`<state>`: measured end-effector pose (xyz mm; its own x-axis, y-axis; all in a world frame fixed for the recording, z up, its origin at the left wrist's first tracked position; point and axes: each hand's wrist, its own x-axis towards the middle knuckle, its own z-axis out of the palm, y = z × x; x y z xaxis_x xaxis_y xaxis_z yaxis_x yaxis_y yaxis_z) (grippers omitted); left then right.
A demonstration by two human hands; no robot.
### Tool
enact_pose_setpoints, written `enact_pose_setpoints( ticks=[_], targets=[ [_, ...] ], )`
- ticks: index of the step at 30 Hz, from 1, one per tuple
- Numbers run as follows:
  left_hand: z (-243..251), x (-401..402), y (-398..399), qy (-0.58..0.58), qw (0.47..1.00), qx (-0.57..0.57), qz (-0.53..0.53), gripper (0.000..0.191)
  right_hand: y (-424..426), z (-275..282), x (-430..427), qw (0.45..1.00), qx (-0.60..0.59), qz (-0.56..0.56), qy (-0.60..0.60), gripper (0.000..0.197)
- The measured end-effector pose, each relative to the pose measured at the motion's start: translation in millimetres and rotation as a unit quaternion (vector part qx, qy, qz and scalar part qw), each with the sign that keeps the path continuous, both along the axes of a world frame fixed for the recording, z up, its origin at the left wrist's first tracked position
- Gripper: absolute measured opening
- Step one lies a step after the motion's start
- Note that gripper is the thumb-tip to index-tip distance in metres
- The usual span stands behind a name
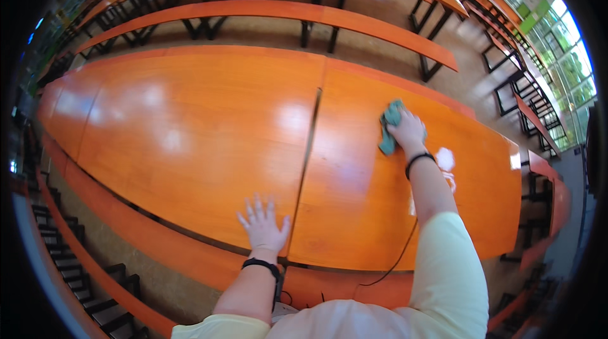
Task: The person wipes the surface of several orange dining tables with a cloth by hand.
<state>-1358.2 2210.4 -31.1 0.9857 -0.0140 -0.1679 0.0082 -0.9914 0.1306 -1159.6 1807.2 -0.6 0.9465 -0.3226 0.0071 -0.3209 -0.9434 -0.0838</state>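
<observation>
Before me stretches a long orange wooden table [204,101] with a shiny top and a dark gap between two of its sections. My right hand [409,129] grips a crumpled green cloth [391,123] against the right-hand section, toward the far side. Part of the cloth is hidden beneath the palm and fingers. Near the front edge, just left of the gap, my left hand [264,227] rests flat on the wood with its fingers spread and nothing in it. Each wrist wears a black band.
A thin black cable [401,256] runs over the table's front edge beside my right arm. Orange benches with black metal legs flank the table, one near bench [190,263] and one far bench [266,10]. More tables and benches stand beyond, with large windows [574,58] at right.
</observation>
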Motion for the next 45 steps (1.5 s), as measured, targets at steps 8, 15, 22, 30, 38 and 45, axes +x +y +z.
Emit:
enact_pose_setpoints(
  ticks=[8, 15, 22, 30, 38, 45],
  targets=[
    [-10, -4, -11, -0.028, 0.999, 0.014, -0.02, 0.072, -33, -13, 99, 0.995, 0.02, -0.095, 0.018, 0.057],
    [-20, 6, -6, -0.034, 0.999, 0.023, -0.026, 0.068, -3, -23, -15, 0.981, 0.031, 0.183, -0.054, 0.043],
    [-36, 15, -3, -0.062, 0.997, 0.05, -0.02, 0.069, 100, -21, -239, 0.956, 0.115, 0.266, -0.038, 0.068],
    [-41, 13, -2, -0.038, 0.998, 0.04, -0.02, 0.07, 216, -32, -335, 0.972, 0.095, 0.183, -0.11, 0.067],
    [-21, 26, -1, 0.015, 0.999, -0.012, -0.033, 0.072, 223, -47, -276, 0.984, 0.055, 0.115, -0.122, 0.066],
    [-39, 39, 26, -0.067, 0.991, -0.028, -0.11, 0.064, 198, -37, -200, 0.997, 0.043, 0.056, -0.003, 0.071]
  ],
)
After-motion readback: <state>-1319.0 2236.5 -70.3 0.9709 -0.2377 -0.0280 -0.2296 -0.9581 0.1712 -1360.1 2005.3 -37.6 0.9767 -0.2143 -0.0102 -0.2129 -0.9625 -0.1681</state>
